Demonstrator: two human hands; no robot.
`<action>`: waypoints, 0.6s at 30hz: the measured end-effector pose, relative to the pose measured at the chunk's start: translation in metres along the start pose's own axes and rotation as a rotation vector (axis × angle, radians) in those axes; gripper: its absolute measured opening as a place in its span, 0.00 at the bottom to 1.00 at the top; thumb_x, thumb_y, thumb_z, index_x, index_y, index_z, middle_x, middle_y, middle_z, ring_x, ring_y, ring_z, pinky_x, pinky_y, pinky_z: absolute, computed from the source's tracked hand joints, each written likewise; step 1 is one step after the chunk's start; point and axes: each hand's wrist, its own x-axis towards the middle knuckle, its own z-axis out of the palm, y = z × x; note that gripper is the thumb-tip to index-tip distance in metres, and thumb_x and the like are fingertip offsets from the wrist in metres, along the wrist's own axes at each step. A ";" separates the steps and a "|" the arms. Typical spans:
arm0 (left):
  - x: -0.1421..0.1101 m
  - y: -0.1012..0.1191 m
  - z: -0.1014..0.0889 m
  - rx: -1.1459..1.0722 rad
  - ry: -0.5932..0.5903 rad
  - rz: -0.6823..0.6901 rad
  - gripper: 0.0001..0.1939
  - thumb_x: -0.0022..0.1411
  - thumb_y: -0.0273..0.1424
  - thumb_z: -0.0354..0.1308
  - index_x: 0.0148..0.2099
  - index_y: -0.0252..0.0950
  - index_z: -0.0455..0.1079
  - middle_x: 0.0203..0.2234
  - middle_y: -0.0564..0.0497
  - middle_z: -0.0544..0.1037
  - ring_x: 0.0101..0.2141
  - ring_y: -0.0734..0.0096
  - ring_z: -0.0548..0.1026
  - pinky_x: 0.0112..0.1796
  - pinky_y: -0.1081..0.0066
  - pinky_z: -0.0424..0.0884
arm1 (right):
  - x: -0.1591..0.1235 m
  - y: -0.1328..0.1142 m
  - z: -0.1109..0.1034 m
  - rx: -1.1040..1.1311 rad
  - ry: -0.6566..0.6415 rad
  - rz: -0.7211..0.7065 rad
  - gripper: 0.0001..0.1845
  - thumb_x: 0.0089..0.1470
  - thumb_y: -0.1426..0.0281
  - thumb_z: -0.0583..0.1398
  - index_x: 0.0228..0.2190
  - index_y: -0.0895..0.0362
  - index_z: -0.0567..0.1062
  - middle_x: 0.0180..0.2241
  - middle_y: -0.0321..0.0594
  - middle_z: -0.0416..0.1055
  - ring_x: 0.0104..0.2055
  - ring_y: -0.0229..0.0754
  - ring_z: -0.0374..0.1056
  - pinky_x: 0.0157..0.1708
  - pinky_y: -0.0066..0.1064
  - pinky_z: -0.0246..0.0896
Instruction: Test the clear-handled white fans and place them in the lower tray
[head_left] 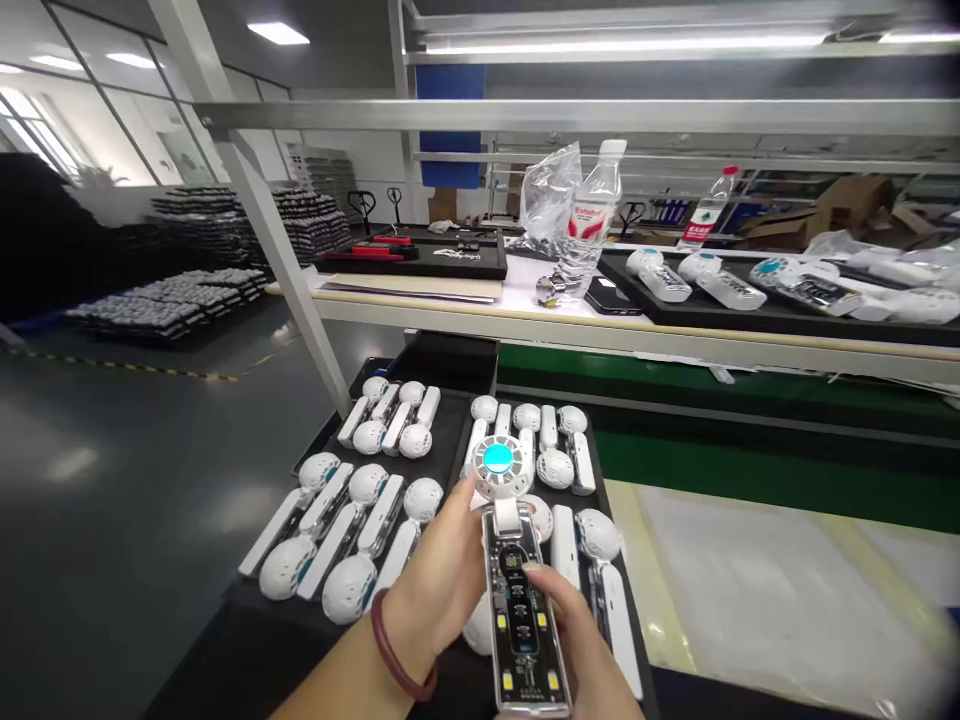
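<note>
A handheld fan (499,460) with a round white head, a bright blue centre and a clear handle showing its circuit board is held up in both hands. My left hand (444,565), with a dark red band on the wrist, is closed on it from the left, near the neck. My right hand (581,635) grips the handle from the right, the thumb resting on its front. Below lie black trays; the right one (592,470) and the left one (442,400) carry several similar white fans (367,485) in rows.
A shelf behind the trays holds a clear water bottle (592,220), a phone (611,296), a black tray (450,255) with red-handled tools and another tray (675,310) of fans. A slanting metal post (281,250) rises at left. Plastic-wrapped material (735,590) lies at right.
</note>
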 end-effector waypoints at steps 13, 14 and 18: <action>-0.005 0.075 -0.233 1.327 0.773 0.259 0.31 0.52 0.45 0.46 0.55 0.34 0.58 0.59 0.43 0.48 0.59 0.56 0.39 0.58 0.56 0.35 | 0.225 -0.027 0.055 -0.902 0.002 -0.113 0.33 0.41 0.63 0.62 0.49 0.53 0.61 0.37 0.46 0.67 0.35 0.49 0.67 0.31 0.35 0.61; 0.003 0.090 -0.257 1.274 0.820 0.207 0.34 0.50 0.45 0.48 0.55 0.29 0.57 0.59 0.39 0.48 0.60 0.54 0.38 0.58 0.58 0.32 | 0.239 -0.025 0.064 -0.964 -0.001 -0.108 0.32 0.40 0.64 0.63 0.48 0.54 0.62 0.36 0.47 0.67 0.34 0.50 0.67 0.30 0.35 0.60; 0.025 0.123 -0.330 1.018 0.685 -0.035 0.36 0.52 0.48 0.45 0.57 0.30 0.54 0.57 0.40 0.56 0.59 0.55 0.48 0.57 0.59 0.45 | 0.263 -0.008 0.084 -1.181 -0.022 -0.101 0.27 0.40 0.65 0.64 0.44 0.56 0.65 0.35 0.49 0.67 0.38 0.54 0.64 0.35 0.40 0.56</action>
